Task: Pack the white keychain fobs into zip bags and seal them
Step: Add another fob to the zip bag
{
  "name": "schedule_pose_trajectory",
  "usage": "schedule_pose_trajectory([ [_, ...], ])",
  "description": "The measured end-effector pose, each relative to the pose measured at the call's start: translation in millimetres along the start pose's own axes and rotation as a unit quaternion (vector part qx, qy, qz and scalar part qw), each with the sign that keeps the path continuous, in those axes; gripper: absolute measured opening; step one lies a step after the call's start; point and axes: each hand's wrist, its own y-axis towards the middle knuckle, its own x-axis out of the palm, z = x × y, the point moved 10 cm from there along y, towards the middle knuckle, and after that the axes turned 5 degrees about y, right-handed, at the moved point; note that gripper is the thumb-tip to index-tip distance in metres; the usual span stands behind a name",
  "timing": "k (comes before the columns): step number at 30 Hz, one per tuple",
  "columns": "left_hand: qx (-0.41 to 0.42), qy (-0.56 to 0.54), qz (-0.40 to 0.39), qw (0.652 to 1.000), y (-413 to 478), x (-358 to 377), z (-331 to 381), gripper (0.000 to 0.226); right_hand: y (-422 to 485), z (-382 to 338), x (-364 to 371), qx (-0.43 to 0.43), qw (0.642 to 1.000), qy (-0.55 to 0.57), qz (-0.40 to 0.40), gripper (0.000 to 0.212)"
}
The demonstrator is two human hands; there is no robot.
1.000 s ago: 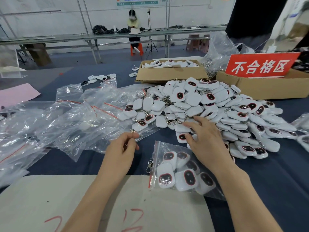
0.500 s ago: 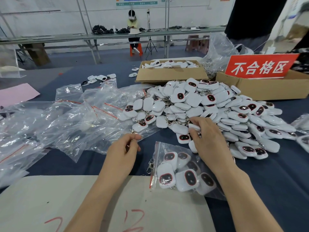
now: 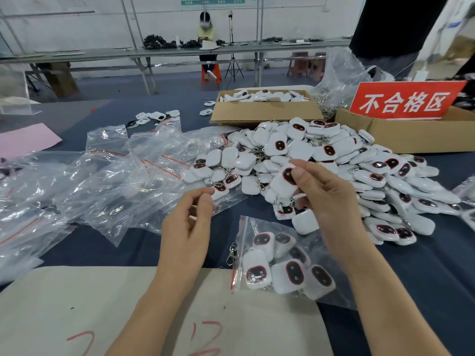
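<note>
Between the right hand's (image 3: 325,201) thumb and fingers, one white fob (image 3: 282,185) is clamped; the fob pile (image 3: 365,173) lies just beyond the fingertips, a filled zip bag (image 3: 248,228) just below. The left hand's (image 3: 186,227) thumb meets its curled forefinger; whether they pinch anything cannot be told.

Red sign (image 3: 407,100) at cardbd box (image 3: 411,136); pink paper (image 3: 25,140) far L.

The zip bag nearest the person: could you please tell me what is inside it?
White keychain fobs, about six showing through the zip bag. Any beneath them are hidden, and the right forearm covers the bag's right side.
</note>
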Motion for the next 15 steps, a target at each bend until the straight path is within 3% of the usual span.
schedule_pose_trajectory([
  [7,0.042,-0.029,-0.089,0.995,-13.1,31.4,21.6,0.021,-18.6,4.9,60.5,0.009,0.989,-0.036,-0.144,0.021],
  [10,0.026,-0.050,-0.117,0.992,-13.8,37.8,20.8,0.018,-20.6,7.0,69.2,0.005,0.988,-0.028,-0.152,0.023],
  [15,0.002,-0.085,-0.093,0.992,-9.7,31.5,17.5,0.010,-20.2,17.4,72.3,0.025,0.984,-0.031,-0.171,0.021],
])
